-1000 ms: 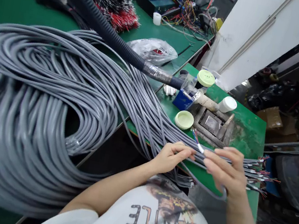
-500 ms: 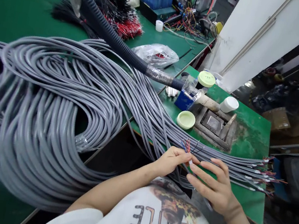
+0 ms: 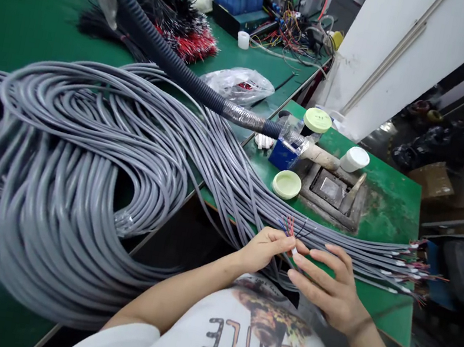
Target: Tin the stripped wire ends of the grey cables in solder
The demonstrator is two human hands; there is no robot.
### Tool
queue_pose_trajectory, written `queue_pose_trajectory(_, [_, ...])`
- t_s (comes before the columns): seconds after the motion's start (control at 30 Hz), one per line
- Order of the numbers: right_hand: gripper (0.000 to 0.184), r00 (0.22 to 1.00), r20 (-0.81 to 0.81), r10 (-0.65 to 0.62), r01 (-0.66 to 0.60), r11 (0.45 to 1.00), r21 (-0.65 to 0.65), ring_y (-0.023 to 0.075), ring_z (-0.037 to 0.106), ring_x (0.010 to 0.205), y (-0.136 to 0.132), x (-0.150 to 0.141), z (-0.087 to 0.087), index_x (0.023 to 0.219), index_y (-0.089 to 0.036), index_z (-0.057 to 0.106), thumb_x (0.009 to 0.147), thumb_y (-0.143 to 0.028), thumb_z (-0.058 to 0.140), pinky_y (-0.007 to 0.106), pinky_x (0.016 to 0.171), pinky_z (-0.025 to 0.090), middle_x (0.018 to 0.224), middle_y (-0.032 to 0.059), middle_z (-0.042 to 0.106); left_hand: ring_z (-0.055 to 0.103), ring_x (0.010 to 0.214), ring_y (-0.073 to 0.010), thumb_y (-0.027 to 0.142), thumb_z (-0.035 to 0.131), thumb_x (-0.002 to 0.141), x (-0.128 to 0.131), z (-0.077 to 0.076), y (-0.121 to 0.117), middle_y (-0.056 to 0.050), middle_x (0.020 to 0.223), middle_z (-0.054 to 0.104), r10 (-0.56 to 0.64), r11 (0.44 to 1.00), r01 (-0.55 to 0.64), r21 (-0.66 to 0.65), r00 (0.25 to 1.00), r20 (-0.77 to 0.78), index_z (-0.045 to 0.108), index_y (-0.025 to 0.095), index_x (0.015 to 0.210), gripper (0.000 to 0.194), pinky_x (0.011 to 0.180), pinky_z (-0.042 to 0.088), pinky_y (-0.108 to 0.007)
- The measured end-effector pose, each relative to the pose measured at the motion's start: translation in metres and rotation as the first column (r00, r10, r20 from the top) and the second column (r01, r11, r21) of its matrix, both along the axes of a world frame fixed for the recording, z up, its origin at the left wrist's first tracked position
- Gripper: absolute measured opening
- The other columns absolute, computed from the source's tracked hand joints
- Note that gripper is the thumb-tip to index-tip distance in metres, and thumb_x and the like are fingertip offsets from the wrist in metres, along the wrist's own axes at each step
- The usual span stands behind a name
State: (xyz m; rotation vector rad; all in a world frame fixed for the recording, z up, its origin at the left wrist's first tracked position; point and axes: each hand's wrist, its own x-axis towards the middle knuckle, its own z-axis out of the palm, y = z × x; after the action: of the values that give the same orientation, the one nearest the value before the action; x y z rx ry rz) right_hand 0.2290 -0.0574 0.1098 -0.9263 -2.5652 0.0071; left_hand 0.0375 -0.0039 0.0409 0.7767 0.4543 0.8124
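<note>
Left hand [image 3: 264,251] pinched shut at a stripped cable end [image 3: 289,228], coloured cores poking out toward 12 o'clock. Right hand [image 3: 330,289] half open, fingertips [image 3: 321,254] just beside a small white tip [image 3: 294,250], no clear grip. Grey cable bundle [image 3: 87,130] loops off at 9 o'clock; its other ends fan out at 3 o'clock over the green table [image 3: 392,207]. Looks limp, heavy in bulk. Thin cores likely fragile: take hold on the grey jacket.

L hand [image 3: 266,250] pinching thin coloured wires [image 3: 289,227] at end of long grey round cable bundle [image 3: 80,170], R hand [image 3: 334,290] open just beside, above green counter [image 3: 389,201].
</note>
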Motion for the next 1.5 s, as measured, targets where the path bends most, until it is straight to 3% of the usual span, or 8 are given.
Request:
queue_pose_trajectory(0.67, [0.038,0.985,-0.162,-0.066,0.065,0.998,-0.014,0.0213,0.054,0.119,-0.011,0.007,-0.023,0.126,-0.03,0.059,0.091,-0.017,0.051,0.05,0.106,0.036,0.121,0.0027,0.067,0.059,0.07,-0.0131,0.044,0.081,0.064,0.013,0.009,-0.001,-0.005,0.075,0.07,0.055,0.982,-0.047,-0.185,0.998,0.038,0.077,0.014,0.073,0.032,0.073,0.044,-0.026])
queue_pose_trajectory(0.8, [0.035,0.926,-0.338,-0.167,0.156,0.986,-0.06,0.0217,0.06,0.108,-0.009,0.006,-0.015,0.122,-0.026,0.062,0.09,-0.015,0.051,0.045,0.096,0.046,0.116,0.0067,0.069,0.062,0.076,-0.017,0.048,0.079,0.065,0.015,0.006,-0.001,-0.007,0.082,0.072,0.052,0.984,-0.051,-0.169,0.999,-0.001,0.075,0.013,0.071,0.035,0.078,0.046,-0.029])
queue_pose_trajectory(0.9, [0.018,0.789,-0.416,-0.452,0.263,0.86,-0.436,0.0185,0.067,0.078,-0.003,0.003,-0.008,0.097,-0.021,0.07,0.09,-0.021,0.054,0.032,0.071,0.052,0.086,0.0054,0.073,0.063,0.08,-0.0182,0.048,0.075,0.07,0.017,0.004,-0.001,-0.009,0.089,0.073,0.046,0.993,-0.049,-0.109,0.998,-0.032,0.074,0.014,0.068,0.034,0.081,0.046,-0.031])
queue_pose_trajectory(1.0, [0.037,0.702,-0.338,-0.627,0.017,0.489,-0.872,0.0132,0.057,0.047,0.004,-0.006,-0.008,0.074,-0.017,0.07,0.092,-0.042,0.049,0.025,0.047,0.042,0.055,0.0026,0.065,0.063,0.076,-0.0176,0.049,0.071,0.074,0.019,0.005,-0.001,-0.008,0.079,0.071,0.007,1.0,-0.008,-0.009,0.998,-0.062,0.074,0.013,0.071,0.036,0.08,0.047,-0.031])
queue_pose_trajectory(1.07, [0.045,0.631,-0.343,-0.695,-0.198,0.283,-0.938,0.0105,0.049,0.037,0.007,-0.014,-0.015,0.067,-0.015,0.068,0.09,-0.049,0.051,0.022,0.041,0.034,0.044,0.0015,0.058,0.062,0.069,-0.0174,0.051,0.067,0.077,0.018,0.008,-0.002,-0.005,0.064,0.065,-0.041,0.999,0.043,0.03,0.996,-0.085,0.075,0.013,0.078,0.04,0.076,0.047,-0.032])
queue_pose_trajectory(1.1, [0.045,0.583,-0.352,-0.732,-0.27,0.235,-0.934,0.009,0.044,0.035,0.008,-0.018,-0.019,0.065,-0.014,0.067,0.088,-0.05,0.053,0.022,0.041,0.031,0.041,0.0005,0.055,0.062,0.067,-0.0171,0.052,0.066,0.079,0.017,0.01,-0.002,-0.004,0.06,0.062,-0.055,0.998,0.058,0.035,0.994,-0.097,0.075,0.012,0.082,0.041,0.075,0.047,-0.032])
queue_pose_trajectory(1.23, [0.042,0.466,-0.365,-0.806,-0.355,0.208,-0.911,0.0061,0.034,0.033,0.009,-0.029,-0.031,0.059,-0.014,0.062,0.086,-0.047,0.059,0.021,0.04,0.026,0.035,-0.0026,0.047,0.059,0.067,-0.0133,0.046,0.071,0.075,0.013,0.015,-0.001,-0.004,0.068,0.064,0.027,0.999,-0.029,-0.016,0.992,-0.12,0.073,0.012,0.085,0.036,0.07,0.046,-0.026])
queue_pose_trajectory(1.5, [0.041,0.461,-0.33,-0.824,-0.332,0.185,-0.925,0.0057,0.031,0.034,0.015,-0.039,-0.019,0.058,-0.015,0.059,0.082,-0.048,0.063,0.021,0.04,0.023,0.035,-0.0037,0.045,0.044,0.057,-0.0062,0.036,0.074,0.072,0.005,0.018,0.007,0.004,0.062,0.054,0.305,0.949,-0.313,-0.036,0.942,-0.141,0.06,0.014,0.073,0.026,0.06,0.038,-0.02])
